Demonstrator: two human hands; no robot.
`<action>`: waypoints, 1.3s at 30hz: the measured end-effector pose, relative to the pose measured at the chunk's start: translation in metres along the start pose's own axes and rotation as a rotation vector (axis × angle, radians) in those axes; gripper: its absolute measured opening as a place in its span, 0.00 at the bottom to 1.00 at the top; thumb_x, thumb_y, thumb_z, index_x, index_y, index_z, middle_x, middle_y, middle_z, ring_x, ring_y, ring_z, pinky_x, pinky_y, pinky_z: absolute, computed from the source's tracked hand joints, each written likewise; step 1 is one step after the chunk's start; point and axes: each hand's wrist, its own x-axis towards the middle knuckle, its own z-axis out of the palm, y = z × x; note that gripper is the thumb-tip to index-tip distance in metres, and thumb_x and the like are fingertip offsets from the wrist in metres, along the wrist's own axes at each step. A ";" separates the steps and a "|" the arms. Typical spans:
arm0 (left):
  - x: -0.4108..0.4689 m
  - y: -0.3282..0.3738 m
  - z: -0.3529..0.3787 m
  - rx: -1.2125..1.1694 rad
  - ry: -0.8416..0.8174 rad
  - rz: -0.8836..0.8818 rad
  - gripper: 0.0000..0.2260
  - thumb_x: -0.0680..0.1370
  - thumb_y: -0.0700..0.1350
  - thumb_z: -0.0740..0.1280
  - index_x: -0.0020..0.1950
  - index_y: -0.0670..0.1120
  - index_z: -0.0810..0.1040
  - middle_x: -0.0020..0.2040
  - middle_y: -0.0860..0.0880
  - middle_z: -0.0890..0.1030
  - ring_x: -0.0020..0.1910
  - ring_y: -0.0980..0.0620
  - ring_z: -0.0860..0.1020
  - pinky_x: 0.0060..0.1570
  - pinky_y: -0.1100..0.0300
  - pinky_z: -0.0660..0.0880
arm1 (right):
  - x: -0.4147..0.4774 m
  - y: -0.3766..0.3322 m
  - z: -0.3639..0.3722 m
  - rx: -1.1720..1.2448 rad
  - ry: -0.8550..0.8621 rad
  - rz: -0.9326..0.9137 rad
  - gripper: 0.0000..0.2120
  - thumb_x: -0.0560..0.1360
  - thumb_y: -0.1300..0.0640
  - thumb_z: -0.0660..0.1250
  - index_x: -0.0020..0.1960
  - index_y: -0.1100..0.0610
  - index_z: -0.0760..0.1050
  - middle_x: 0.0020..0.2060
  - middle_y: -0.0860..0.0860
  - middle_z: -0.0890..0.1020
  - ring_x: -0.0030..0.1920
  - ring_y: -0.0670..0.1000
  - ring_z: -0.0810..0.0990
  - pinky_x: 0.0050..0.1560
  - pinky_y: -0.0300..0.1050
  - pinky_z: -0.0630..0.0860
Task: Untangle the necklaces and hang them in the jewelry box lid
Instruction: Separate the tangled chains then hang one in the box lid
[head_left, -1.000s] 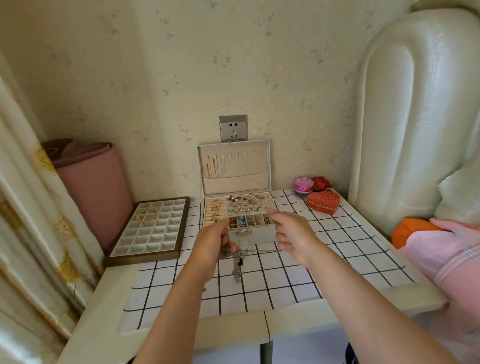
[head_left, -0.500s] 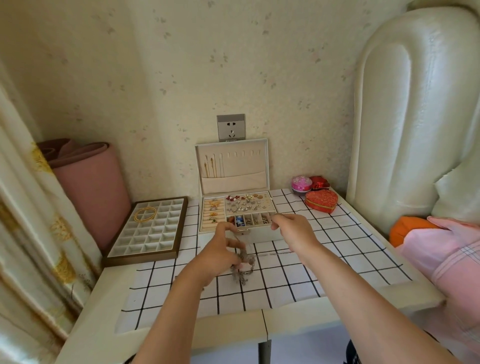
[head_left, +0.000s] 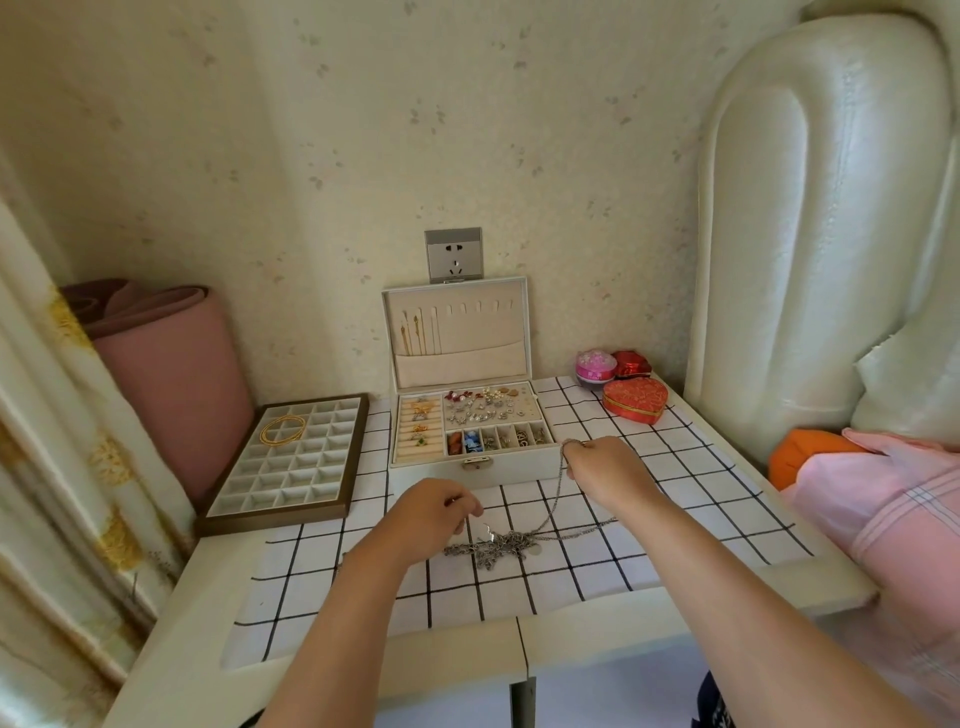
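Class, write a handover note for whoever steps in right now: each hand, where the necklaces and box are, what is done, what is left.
Left hand: pinches the tangle of silver necklaces on the black-checked white cloth.
Right hand: pinches one silver chain running up from that tangle.
Done: thin gold chains hang on the left hooks of the cream jewelry box lid, which stands open.
Left: free each silver necklace and hang it.

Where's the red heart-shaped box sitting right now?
In the head view, the red heart-shaped box sits back right on the table, beside the pink round tin.
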 end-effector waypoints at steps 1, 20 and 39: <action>0.000 0.000 0.002 0.013 0.014 0.005 0.11 0.83 0.47 0.61 0.47 0.53 0.83 0.42 0.52 0.81 0.39 0.57 0.76 0.37 0.66 0.70 | 0.001 0.001 0.000 -0.023 0.002 -0.007 0.17 0.76 0.51 0.60 0.41 0.63 0.80 0.33 0.53 0.79 0.32 0.53 0.73 0.35 0.45 0.65; 0.007 0.010 0.039 0.075 0.079 0.122 0.02 0.79 0.45 0.68 0.50 0.52 0.77 0.46 0.53 0.79 0.44 0.56 0.77 0.43 0.64 0.74 | -0.011 0.013 0.031 -0.555 -0.393 -0.491 0.12 0.72 0.57 0.73 0.55 0.48 0.84 0.51 0.49 0.81 0.54 0.50 0.78 0.55 0.47 0.77; -0.005 0.030 0.011 -0.310 0.133 0.019 0.21 0.83 0.58 0.58 0.40 0.44 0.77 0.35 0.50 0.73 0.37 0.53 0.71 0.42 0.57 0.67 | -0.022 -0.016 0.016 0.103 -0.416 -0.408 0.05 0.72 0.59 0.76 0.44 0.50 0.84 0.35 0.39 0.82 0.37 0.32 0.77 0.44 0.30 0.71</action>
